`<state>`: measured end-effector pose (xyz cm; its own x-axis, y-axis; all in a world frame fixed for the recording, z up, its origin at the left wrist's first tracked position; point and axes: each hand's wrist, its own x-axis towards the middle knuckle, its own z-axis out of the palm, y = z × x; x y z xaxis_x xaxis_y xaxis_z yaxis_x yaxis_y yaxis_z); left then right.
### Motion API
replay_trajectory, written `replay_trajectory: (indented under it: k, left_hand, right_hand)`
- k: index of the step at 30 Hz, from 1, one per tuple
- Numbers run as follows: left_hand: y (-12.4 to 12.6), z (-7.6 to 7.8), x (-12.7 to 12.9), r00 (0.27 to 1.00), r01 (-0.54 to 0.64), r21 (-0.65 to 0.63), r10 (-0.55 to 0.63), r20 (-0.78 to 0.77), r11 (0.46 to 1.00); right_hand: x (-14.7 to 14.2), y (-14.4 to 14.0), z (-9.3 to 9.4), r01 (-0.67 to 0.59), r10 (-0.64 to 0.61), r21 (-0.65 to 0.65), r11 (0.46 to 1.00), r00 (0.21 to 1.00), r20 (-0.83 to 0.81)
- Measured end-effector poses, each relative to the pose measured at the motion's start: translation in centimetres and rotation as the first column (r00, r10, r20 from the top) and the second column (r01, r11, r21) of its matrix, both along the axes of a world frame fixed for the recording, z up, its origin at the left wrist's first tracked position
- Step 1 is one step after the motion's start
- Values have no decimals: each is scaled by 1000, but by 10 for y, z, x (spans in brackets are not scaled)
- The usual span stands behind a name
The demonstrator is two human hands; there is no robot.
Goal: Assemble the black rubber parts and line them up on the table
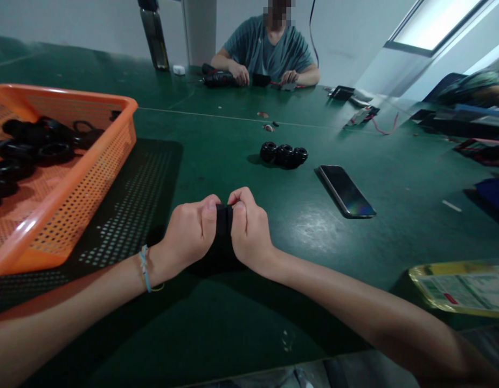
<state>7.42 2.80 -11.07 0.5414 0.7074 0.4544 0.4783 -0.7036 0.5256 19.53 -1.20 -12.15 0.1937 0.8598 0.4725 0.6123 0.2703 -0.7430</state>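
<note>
Head view: black part (224,220) pinched between left hand (189,233) and right hand (249,233).

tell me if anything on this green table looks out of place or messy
Nothing looks damaged or spilled. The smartphone lies askew among the work parts, near three loose black rings. Small scraps sit mid-table. Both hands, left hand and right hand, clasp one black part; more lie in the orange basket.

Left hand (192,233) and right hand (248,230) together on a black part (224,220), orange basket (71,178) alongside.
</note>
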Motion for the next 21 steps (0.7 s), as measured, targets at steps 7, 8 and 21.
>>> replay_trajectory:
  k: [7,8,21]
  left_hand:
    - [2,3,-2,996,51,105,-43,-78,993]
    - [2,2,-2,996,52,99,-45,-72,994]
    - [-1,-6,13,960,86,-613,100,263,785]
  right_hand:
    - [-3,-1,-3,9,-13,-38,999,995,-103]
    - [-3,-1,-4,12,-14,-23,1000,996,-91]
    - [22,17,-4,-186,-49,463,866,892,450]
